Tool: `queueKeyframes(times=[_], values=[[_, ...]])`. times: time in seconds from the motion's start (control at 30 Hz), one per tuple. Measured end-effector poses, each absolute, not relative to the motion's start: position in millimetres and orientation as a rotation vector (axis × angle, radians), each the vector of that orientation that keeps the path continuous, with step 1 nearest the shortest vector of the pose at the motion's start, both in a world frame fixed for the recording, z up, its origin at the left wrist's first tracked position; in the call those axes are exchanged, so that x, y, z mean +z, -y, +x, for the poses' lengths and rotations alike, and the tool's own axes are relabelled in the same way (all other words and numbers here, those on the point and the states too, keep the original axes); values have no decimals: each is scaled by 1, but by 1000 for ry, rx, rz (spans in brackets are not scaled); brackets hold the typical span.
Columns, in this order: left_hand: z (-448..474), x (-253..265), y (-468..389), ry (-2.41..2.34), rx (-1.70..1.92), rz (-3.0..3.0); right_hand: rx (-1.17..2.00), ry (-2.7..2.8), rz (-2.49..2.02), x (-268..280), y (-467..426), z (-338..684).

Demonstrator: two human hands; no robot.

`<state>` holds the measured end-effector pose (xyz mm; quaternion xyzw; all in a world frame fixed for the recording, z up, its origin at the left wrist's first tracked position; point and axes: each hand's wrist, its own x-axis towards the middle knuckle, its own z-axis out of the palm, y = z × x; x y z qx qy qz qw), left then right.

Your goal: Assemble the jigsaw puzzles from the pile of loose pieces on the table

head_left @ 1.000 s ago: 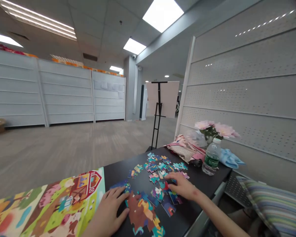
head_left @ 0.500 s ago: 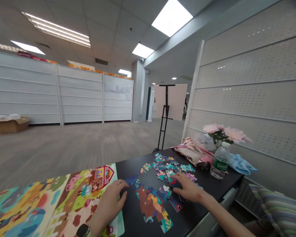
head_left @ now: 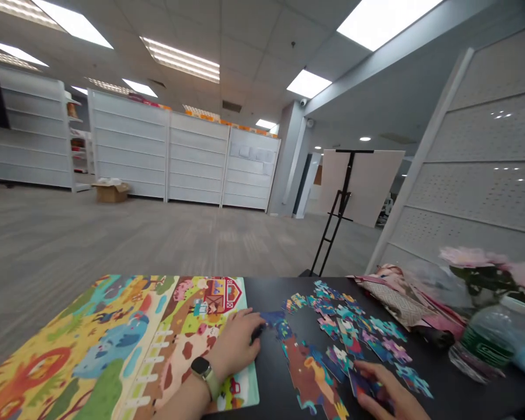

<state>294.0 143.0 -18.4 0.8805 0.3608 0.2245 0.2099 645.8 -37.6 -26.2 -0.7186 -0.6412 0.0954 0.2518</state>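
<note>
My right hand [head_left: 387, 389] pinches a dark blue jigsaw puzzle piece [head_left: 359, 384] low over the black table, thumb below and index finger above. To its left lies a joined section of puzzle [head_left: 306, 370] showing a brown animal shape. My left hand [head_left: 238, 344], wearing a watch on the wrist, lies across the right edge of a farm picture board [head_left: 192, 350]. Its fingers and thumb are apart, and the fingertips come close to a dark blue puzzle strip [head_left: 271, 318]. Several loose puzzle pieces [head_left: 350, 324] spread over the table's middle and right.
A water bottle [head_left: 485, 344] stands at the right, with pink flowers [head_left: 472, 259] behind it. Pink patterned cloth [head_left: 402, 297] lies at the back right. Beyond the table are an easel [head_left: 345, 204] and a cardboard box [head_left: 110, 191] on the floor.
The view has swung to the right-hand side's loss, showing more of the left. My right hand has moved nearer the front edge and now grips a puzzle piece. My left hand stays by the board's edge.
</note>
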Motion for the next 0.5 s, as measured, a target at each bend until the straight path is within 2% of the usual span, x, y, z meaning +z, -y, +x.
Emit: queueKeyframes(times=[0.07,0.27,0.5], values=[[294,-18,-143,-986,616,2452,224,1761,-1840,-12,17,615],[293,-19,-143,-964,585,2477,385,2050,-1578,15,-53,505],[294,-25,-144,-935,601,2490,263,2239,-1534,3,-73,492]])
